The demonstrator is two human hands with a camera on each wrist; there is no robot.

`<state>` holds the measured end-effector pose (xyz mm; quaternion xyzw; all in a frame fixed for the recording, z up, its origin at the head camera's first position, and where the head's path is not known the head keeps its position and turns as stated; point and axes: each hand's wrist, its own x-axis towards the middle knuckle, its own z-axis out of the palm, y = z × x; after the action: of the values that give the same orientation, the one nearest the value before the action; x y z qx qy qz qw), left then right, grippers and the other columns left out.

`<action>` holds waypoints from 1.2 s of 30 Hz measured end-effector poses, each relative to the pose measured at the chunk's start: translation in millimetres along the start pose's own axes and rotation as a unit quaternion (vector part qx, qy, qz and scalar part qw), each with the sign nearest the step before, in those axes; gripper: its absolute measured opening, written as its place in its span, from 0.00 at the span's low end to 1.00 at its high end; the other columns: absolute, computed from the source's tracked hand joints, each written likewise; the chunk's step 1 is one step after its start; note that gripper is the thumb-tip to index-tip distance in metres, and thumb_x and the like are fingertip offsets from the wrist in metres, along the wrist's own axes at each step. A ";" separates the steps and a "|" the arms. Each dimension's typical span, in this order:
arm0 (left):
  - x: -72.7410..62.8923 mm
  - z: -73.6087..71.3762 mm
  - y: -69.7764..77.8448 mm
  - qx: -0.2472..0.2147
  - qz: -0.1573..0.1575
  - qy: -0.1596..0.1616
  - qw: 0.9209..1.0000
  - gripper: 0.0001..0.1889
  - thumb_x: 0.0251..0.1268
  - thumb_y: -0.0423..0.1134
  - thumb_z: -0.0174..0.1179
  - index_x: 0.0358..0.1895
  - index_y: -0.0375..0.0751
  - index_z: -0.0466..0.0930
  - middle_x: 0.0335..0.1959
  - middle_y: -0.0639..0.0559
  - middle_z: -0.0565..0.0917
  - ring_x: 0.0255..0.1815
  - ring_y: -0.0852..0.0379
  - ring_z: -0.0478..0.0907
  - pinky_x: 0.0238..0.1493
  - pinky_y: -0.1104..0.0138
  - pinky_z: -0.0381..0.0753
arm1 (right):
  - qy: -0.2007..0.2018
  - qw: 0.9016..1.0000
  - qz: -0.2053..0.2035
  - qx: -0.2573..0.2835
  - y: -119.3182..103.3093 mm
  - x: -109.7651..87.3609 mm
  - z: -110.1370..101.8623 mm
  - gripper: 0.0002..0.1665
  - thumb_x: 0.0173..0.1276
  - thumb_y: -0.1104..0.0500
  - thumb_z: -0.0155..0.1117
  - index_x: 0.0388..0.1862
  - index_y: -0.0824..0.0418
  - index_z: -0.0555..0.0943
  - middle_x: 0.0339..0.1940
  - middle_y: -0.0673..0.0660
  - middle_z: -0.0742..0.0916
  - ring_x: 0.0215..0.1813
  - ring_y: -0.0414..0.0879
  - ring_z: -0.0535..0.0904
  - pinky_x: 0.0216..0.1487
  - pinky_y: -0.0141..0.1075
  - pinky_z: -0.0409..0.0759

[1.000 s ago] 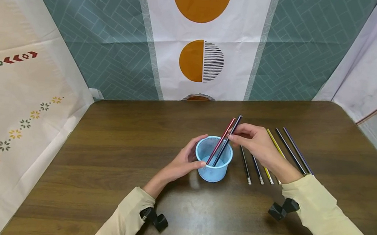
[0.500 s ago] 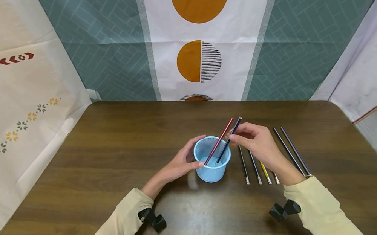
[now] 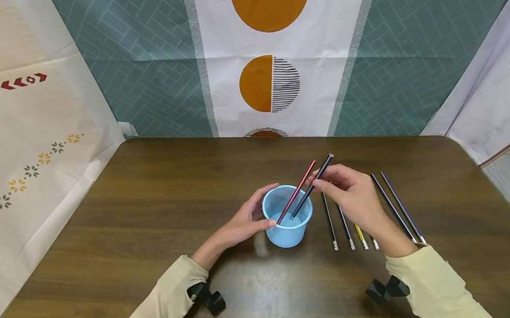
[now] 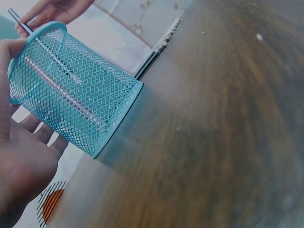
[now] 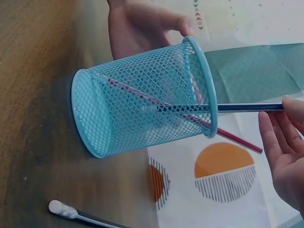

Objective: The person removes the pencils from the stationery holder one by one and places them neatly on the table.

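My left hand (image 3: 249, 215) holds a light blue mesh pencil cup (image 3: 284, 237) upright on the table, thumb at the near rim and fingers round its side. Leaning inside the cup is a red pencil (image 3: 305, 174), its top end poking out above the rim. Between thumb and fingertips, my right hand (image 3: 357, 197) pinches a dark blue pencil (image 3: 325, 165) near its top. That pencil slants down into the cup. Through the mesh in the right wrist view, its lower end (image 5: 151, 109) shows about halfway down, above the cup's bottom.
Several pencils lie side by side right of the cup, partly hidden by the right hand: a black pencil (image 3: 329, 220), a yellow pencil (image 3: 361, 237) and a purple pencil (image 3: 400, 201) among them. The brown wooden table (image 3: 164, 196) ends at a patterned cloth backdrop (image 3: 153, 67).
The dark blue pencil has risen slightly inside the cup, and its top has shifted a little right with my right hand. The left hand, cup and red pencil stay in place.
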<state>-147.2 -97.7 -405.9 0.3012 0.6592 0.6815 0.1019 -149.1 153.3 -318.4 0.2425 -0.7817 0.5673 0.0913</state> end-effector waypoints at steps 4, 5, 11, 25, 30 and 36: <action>0.5 0.1 -1.2 0.002 -0.003 0.001 1.000 0.51 0.56 0.59 0.68 0.74 0.35 0.50 0.66 0.34 0.64 0.67 0.42 0.63 0.66 0.53 0.63 | 0.009 1.000 -0.008 -0.017 -4.3 0.2 -2.1 0.08 0.64 0.68 0.66 0.42 0.69 0.83 0.37 0.58 0.88 0.37 0.45 0.84 0.40 0.29 0.81; 0.5 0.1 -1.5 0.003 -0.004 0.001 1.000 0.52 0.55 0.59 0.68 0.74 0.36 0.50 0.66 0.34 0.64 0.67 0.42 0.63 0.66 0.53 0.63 | 0.010 1.000 -0.011 -0.019 -5.2 0.3 -2.5 0.08 0.64 0.69 0.66 0.42 0.68 0.83 0.37 0.58 0.88 0.37 0.45 0.84 0.40 0.29 0.81; 0.1 0.0 -1.8 0.005 0.000 0.000 1.000 0.51 0.56 0.58 0.68 0.74 0.36 0.51 0.66 0.34 0.64 0.67 0.43 0.62 0.66 0.53 0.63 | 0.018 0.999 -0.034 -0.004 -10.1 2.1 -3.2 0.08 0.63 0.73 0.65 0.42 0.69 0.82 0.36 0.59 0.88 0.38 0.40 0.84 0.40 0.29 0.81; -0.2 -0.4 -1.3 0.001 0.002 -0.001 1.000 0.49 0.58 0.54 0.68 0.74 0.35 0.50 0.66 0.33 0.64 0.67 0.41 0.62 0.66 0.51 0.62 | 0.040 0.998 -0.058 -0.004 -22.6 6.9 -8.6 0.09 0.62 0.75 0.64 0.42 0.71 0.82 0.35 0.58 0.87 0.37 0.40 0.84 0.41 0.28 0.80; -0.5 -0.8 -1.0 -0.001 0.003 -0.002 1.000 0.48 0.59 0.53 0.68 0.74 0.35 0.51 0.67 0.34 0.64 0.68 0.42 0.62 0.67 0.51 0.61 | 0.041 0.997 -0.064 0.011 -23.5 9.7 -10.7 0.09 0.62 0.76 0.63 0.42 0.72 0.81 0.35 0.52 0.87 0.37 0.41 0.84 0.42 0.29 0.81; -0.5 -1.3 -1.1 0.002 0.002 -0.001 1.000 0.49 0.57 0.55 0.68 0.74 0.36 0.51 0.67 0.34 0.64 0.68 0.43 0.61 0.67 0.51 0.60 | 0.048 0.997 -0.062 0.010 -27.4 12.4 -13.9 0.09 0.62 0.77 0.62 0.42 0.73 0.80 0.35 0.48 0.87 0.37 0.40 0.84 0.42 0.29 0.81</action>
<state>-147.8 -98.9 -406.9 0.3035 0.6599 0.6799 0.1006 -148.4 156.2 -285.4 0.2638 -0.7541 0.5796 0.1607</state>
